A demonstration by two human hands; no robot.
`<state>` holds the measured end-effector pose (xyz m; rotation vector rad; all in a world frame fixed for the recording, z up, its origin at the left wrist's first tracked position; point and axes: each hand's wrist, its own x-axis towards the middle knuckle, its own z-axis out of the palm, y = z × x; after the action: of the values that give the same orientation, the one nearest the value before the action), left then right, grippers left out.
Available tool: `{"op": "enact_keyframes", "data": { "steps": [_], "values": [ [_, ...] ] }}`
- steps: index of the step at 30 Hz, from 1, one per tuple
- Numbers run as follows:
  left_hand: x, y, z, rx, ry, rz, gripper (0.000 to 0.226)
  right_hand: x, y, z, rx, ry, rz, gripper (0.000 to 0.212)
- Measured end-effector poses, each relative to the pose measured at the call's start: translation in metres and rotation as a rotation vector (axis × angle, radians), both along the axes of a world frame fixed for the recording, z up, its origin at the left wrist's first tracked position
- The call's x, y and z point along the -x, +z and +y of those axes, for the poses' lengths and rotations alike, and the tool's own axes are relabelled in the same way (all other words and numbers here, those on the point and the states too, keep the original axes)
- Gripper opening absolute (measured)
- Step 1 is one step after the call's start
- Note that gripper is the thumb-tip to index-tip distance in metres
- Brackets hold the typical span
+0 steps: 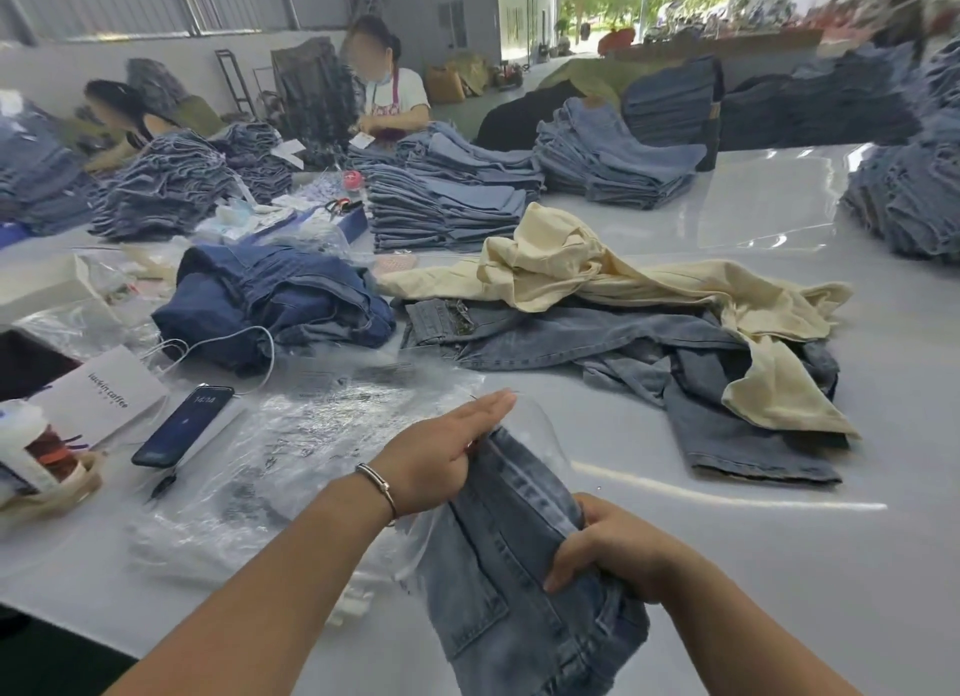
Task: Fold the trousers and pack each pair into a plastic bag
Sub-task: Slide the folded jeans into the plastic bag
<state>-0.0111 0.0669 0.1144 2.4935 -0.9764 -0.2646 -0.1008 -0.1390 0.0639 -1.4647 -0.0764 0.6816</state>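
1. The folded jeans (519,565) were faded light blue.
2. The plastic bag (540,430) was clear.
3. The heaped jeans (270,305) were dark navy.
4. The loose trousers (597,274) were pale cream.
5. The table (753,565) was glossy white.
6. The phone (182,425) was black, its cable (218,339) white.
7. The bracelet (376,490) was silver.

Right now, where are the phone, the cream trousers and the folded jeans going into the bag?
phone (183,425), head view, middle of its dark screen.
cream trousers (576,269), head view, bunched upper part.
folded jeans (511,555), head view, denim between the two hands.
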Motion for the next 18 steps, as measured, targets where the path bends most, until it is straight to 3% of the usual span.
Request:
{"op": "enact_keyframes", "data": {
  "steps": [3, 6, 9, 14, 18],
  "values": [
    [0.016, 0.01, -0.009, -0.08, -0.111, -0.087, 0.093, -0.004, -0.01, 0.006, 0.001, -0.062, 0.059, 0.044],
    [0.032, 0.004, -0.016, -0.194, -0.241, -0.301, 0.095, -0.005, -0.014, 0.01, -0.054, -0.238, 0.081, 0.048],
    [0.029, -0.002, -0.007, -0.269, -0.246, -0.444, 0.092, -0.008, -0.018, 0.005, -0.25, -0.497, 0.115, 0.052],
    [0.02, -0.006, 0.005, -0.207, -0.074, -0.414, 0.104, -0.006, -0.009, 0.0, -0.624, -0.613, 0.263, 0.041],
    [0.018, 0.006, 0.003, -0.136, -0.103, -0.278, 0.066, -0.01, -0.006, 0.001, -0.703, -0.757, 0.242, 0.031]
  ]
}}
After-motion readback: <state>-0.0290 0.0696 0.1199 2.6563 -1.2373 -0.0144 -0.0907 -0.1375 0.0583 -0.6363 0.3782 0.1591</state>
